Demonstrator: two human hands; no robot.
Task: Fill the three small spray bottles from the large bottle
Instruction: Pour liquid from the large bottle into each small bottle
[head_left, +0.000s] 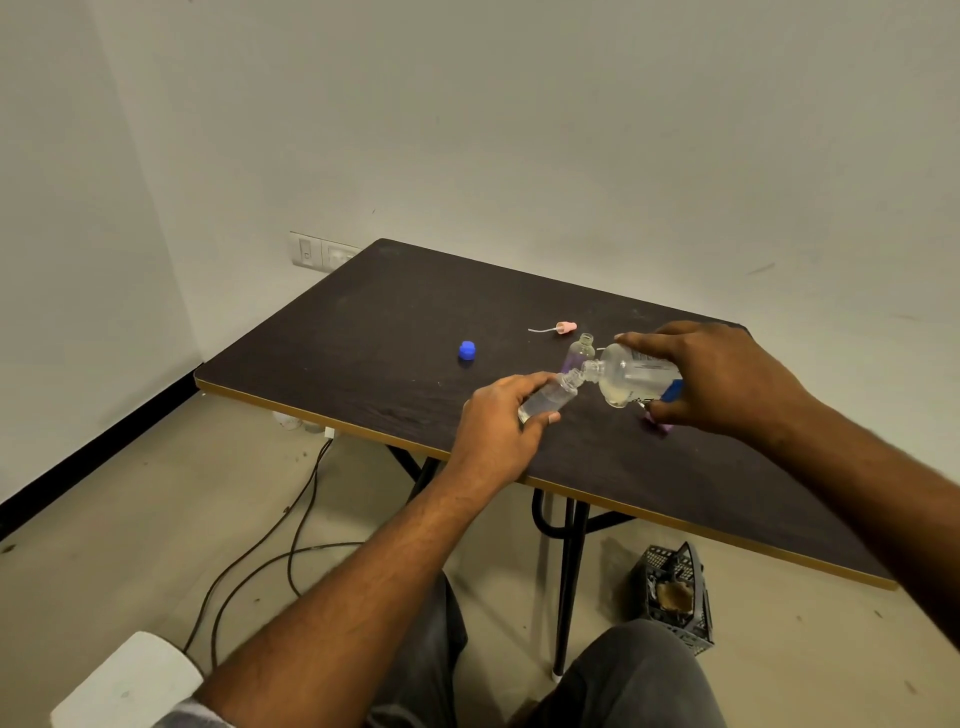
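Clear large bottle (631, 376), gripped by right hand (722, 379), tilts into small bottle (550, 397) held by left hand (501, 421); misaligned necks could spill.

Clear glossy plastic: the large bottle (631, 374) and small bottle (550, 397). Table (363, 332) is dark matt wood-grain, faintly scuffed. Blue cap (467, 351) looks smooth plastic.

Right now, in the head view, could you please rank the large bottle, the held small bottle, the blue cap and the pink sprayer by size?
1. large bottle
2. held small bottle, partly hidden by the left hand
3. blue cap and pink sprayer: too alike to rank
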